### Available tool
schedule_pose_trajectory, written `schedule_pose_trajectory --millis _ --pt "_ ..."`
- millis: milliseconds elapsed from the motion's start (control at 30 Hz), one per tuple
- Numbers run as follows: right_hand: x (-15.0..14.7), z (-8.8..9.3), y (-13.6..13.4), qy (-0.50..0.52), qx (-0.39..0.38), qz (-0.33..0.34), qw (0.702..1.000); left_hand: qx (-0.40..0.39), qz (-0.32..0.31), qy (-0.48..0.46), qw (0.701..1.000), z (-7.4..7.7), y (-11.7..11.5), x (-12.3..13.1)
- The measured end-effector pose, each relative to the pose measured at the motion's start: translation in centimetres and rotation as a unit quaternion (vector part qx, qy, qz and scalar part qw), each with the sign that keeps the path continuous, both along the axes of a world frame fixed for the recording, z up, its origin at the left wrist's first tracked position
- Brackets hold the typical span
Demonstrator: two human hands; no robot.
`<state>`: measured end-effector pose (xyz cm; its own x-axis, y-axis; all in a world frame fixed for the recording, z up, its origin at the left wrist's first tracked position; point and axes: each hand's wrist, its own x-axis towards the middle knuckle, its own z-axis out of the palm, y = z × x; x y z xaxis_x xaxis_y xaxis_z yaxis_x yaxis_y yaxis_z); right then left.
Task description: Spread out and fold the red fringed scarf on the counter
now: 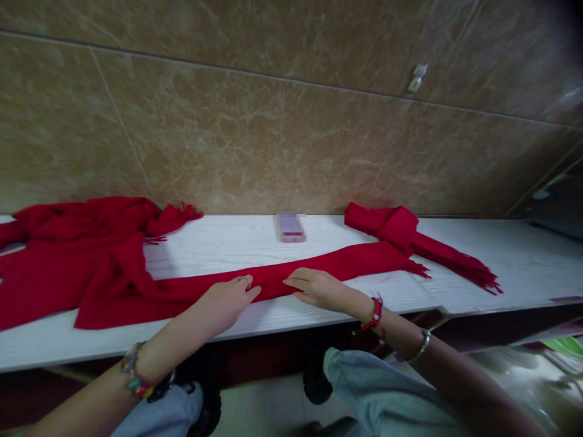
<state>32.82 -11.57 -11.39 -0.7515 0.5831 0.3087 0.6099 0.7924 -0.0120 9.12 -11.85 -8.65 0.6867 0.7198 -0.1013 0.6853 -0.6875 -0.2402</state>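
Observation:
A long red scarf (359,260) lies folded into a narrow strip along a white wood-grain surface, its fringed end to the right. My left hand (230,300), with a ring on one finger, is closed at the strip's front edge. A short way to the right, my right hand (319,288) pinches the same strip, fingertips pressed together on the cloth. The fingertips of both hands are partly hidden. At the left, the strip runs into a wider, loosely spread part of red cloth.
A knotted red scarf (396,227) with fringe lies at the back right. More bunched red scarves (91,221) lie at the left. A phone-like object (290,227), partly blurred, is near the wall. The brown marbled wall (255,133) rises behind the white shelf (460,249).

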Motion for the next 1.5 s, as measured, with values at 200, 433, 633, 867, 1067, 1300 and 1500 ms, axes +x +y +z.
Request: schedule_pose_trajectory --millis 200,433,633,867,1067,1300,1500 --pt "0.7 0.2 1.0 -0.003 -0.007 0.02 1.0 -0.046 -0.036 -0.031 0.998 0.3 1.4 -1.2" --pt "1.3 -0.3 0.9 0.012 -0.024 0.028 0.999 -0.083 -0.056 -0.067 0.993 0.0 2.9 -2.2" --pt "1.7 -1.1 1.1 0.025 -0.001 0.024 0.999 -0.029 -0.054 -0.054 0.997 0.2 1.7 -0.8" --pt "2.0 -1.7 2.0 0.078 -0.025 0.05 0.995 0.034 -0.052 -0.055 0.997 -0.5 1.8 0.8" --pt "2.4 -1.3 1.6 0.11 -0.005 0.033 0.993 -0.015 -0.031 -0.085 0.996 0.1 3.6 0.1" --pt "4.1 -1.8 2.0 0.06 0.059 -0.031 0.996 -0.044 -0.027 -0.063 0.997 1.1 3.8 0.2" --pt "4.4 -2.2 1.8 0.076 0.097 -0.057 0.991 0.047 -0.047 -0.08 0.995 0.1 2.6 2.9"
